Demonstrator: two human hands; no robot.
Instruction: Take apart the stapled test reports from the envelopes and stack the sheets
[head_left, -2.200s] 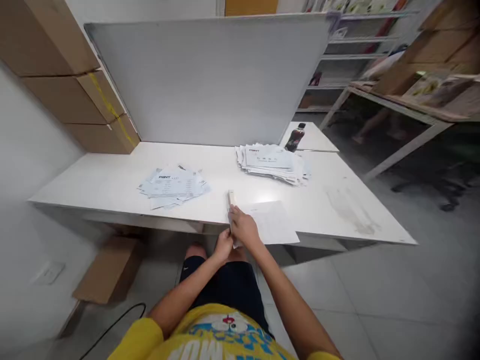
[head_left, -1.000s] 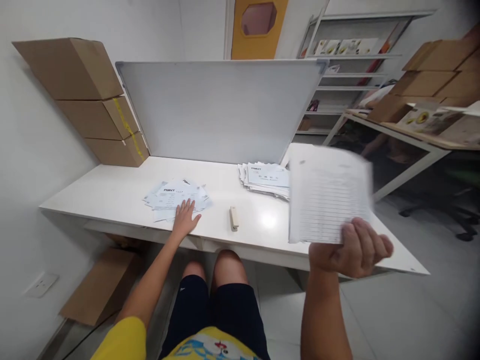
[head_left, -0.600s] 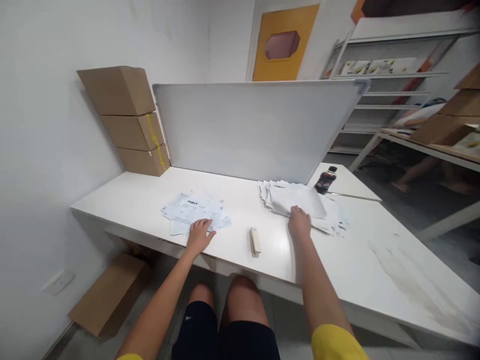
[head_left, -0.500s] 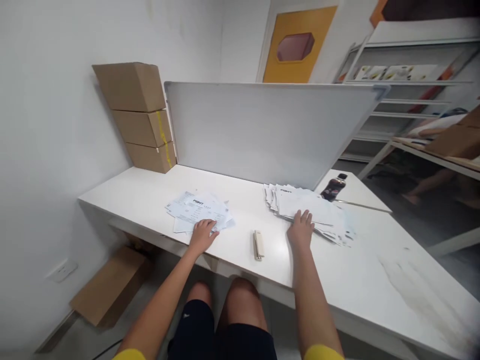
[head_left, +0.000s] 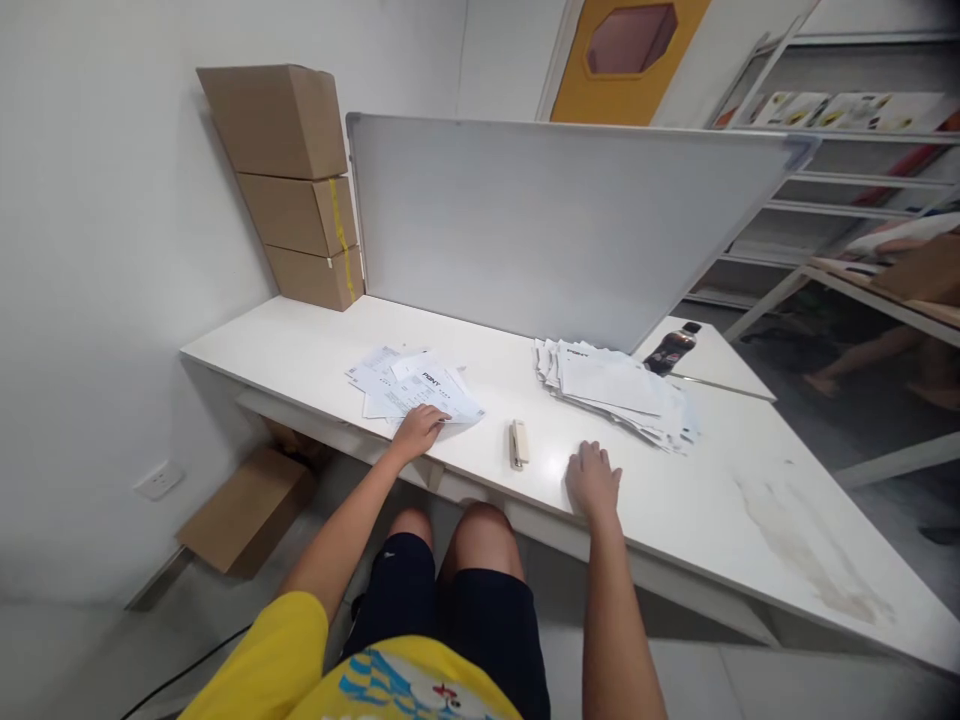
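Observation:
At the near edge of a loose pile of printed papers [head_left: 382, 385], my left hand [head_left: 420, 432] pinches the corner of the top sheet [head_left: 439, 390], its thumb hidden from view. My right hand [head_left: 594, 478] rests on the white table with fingers somewhat bent and apart, holding nothing. Between my two hands lies a cream-coloured stapler [head_left: 519, 444]. Beyond my right hand, apart from it, a thicker uneven stack of papers [head_left: 611, 385] lies near the whiteboard.
A whiteboard [head_left: 555, 230] stands along the table's far side. Stacked cardboard boxes [head_left: 292, 190] fill the far left corner. A dark drink bottle [head_left: 673, 348] stands behind the thick stack. Another cardboard box [head_left: 247, 505] sits on the floor. A person's legs [head_left: 862, 360] show at right.
The top sheet has turned and slid right under my left hand. My right hand has come off the thick stack, back toward me onto the table. The view has tilted down.

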